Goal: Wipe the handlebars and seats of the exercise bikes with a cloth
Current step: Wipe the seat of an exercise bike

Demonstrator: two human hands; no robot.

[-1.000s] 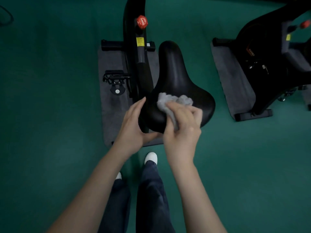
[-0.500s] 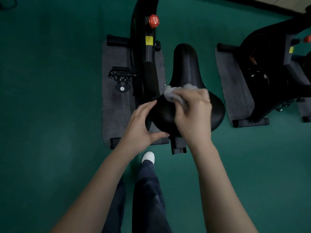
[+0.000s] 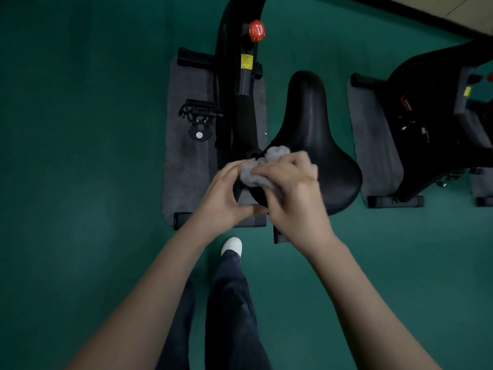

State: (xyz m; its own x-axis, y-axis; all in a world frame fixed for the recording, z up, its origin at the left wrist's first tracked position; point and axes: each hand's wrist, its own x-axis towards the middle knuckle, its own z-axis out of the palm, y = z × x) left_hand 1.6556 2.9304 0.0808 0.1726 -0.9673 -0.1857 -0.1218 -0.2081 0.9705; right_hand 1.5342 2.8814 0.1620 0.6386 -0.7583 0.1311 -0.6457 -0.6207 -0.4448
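Right hand (image 3: 290, 193): my fingers are grasping the grey cloth (image 3: 262, 169), which is bunched up.
Cloth: pressed on the left rear edge of the black seat (image 3: 314, 134).
Left hand (image 3: 226, 193): the fingers are curved and touch the cloth; I cannot tell if they grasp anything.
Bike (image 3: 245, 102): stands on a grey mat (image 3: 184, 161).

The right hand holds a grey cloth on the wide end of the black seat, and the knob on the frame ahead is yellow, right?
Not quite: the head view shows the knob is red, not yellow. The rest holds: the right hand holds the grey cloth on the wide end of the black seat.
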